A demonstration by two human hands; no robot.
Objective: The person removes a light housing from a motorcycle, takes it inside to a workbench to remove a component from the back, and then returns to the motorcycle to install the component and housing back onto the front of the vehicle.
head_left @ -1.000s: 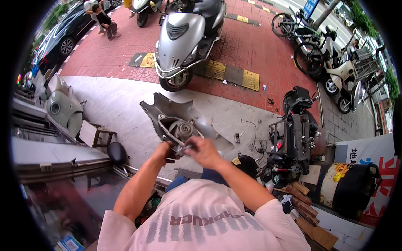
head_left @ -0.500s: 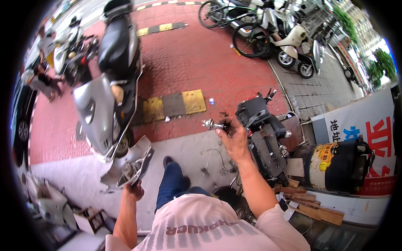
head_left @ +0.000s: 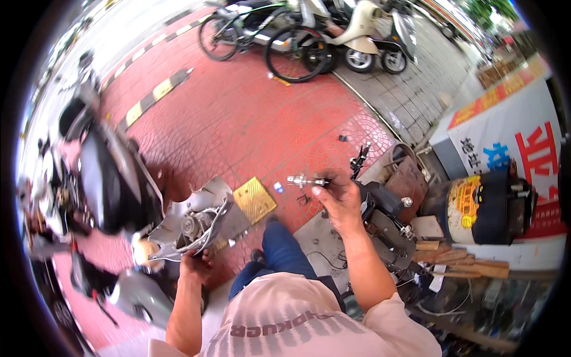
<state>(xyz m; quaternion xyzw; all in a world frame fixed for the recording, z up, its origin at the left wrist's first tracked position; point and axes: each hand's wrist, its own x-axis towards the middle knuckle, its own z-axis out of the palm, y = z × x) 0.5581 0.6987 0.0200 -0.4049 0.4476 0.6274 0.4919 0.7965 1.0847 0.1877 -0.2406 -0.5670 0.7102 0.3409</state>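
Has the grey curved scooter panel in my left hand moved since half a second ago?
Yes. Against the fixed yellow ribbed speed-bump block, the grey curved scooter panel has moved forward, toward it, and now appears beside it.

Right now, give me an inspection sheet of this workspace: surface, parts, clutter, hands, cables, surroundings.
Surface: red patterned paving, with a yellow ramp plate; grey floor nearer the person.
Job's things: grey panel with a round fitting in it; small silvery bulb-like part.
Clutter: wood pieces beside a dark drum.
Hands: left hand grips the grey panel's lower edge, fingers partly hidden; right hand pinches the bulb-like part in the air.
Cables: thin dark cable curving on the grey floor.
Surroundings: dark-seated scooter at left; cream scooter farther off.
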